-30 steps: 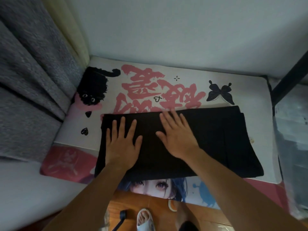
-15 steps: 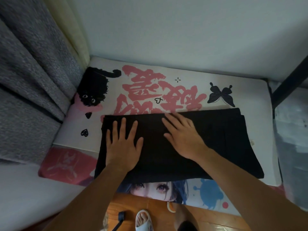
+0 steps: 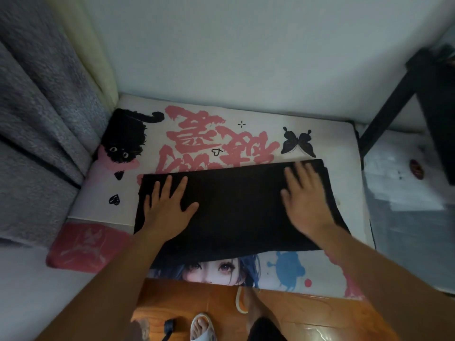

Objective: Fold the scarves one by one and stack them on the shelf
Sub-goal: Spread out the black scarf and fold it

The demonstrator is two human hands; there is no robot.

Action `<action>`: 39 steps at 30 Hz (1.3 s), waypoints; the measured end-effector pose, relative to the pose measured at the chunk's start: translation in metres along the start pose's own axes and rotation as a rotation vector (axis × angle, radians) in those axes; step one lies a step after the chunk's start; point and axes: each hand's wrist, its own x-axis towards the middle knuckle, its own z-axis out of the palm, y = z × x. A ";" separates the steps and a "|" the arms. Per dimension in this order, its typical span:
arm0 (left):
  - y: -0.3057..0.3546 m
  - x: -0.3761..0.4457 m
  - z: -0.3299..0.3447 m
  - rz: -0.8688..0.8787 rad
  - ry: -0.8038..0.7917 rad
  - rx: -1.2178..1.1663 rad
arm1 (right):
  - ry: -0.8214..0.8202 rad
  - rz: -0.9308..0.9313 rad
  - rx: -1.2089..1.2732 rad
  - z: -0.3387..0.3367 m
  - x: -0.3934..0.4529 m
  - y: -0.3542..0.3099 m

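- The black scarf [image 3: 236,210] lies folded into a broad rectangle on the printed mat [image 3: 332,143] that covers the bench, its near edge just above the drawn face at the mat's front.
- The left hand [image 3: 167,207] lies flat on the scarf's left part, fingers straight and spread, gripping nothing.
- The right hand [image 3: 305,193] lies flat near the scarf's right end, fingers extended and a little blurred; it grips nothing either.
- The cloth looks soft, light and limp. I'd judge it will sag and lose its fold if lifted by one corner.
- The right end, where layered edges show, looks the sensible place to pinch for the next fold, with the other hand pinning the middle.
- On a smooth mat the whole bundle may slide, so pressing down first seems wise.
- The black cloth swallows detail: I cannot count the layers or see creases.
- No shelf is clearly in view; the dark frame [image 3: 384,119] at the right is cut off, and no other scarves show.
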 end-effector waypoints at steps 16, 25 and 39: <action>-0.055 -0.054 -0.019 -0.594 -0.105 -1.195 | -0.063 0.710 0.242 -0.004 -0.057 0.012; -0.071 -0.097 -0.031 -0.400 -0.051 -0.972 | -0.162 0.760 0.496 -0.029 -0.087 0.015; -0.065 -0.122 0.010 -0.495 0.021 -0.720 | -0.193 0.054 0.073 0.010 -0.065 -0.028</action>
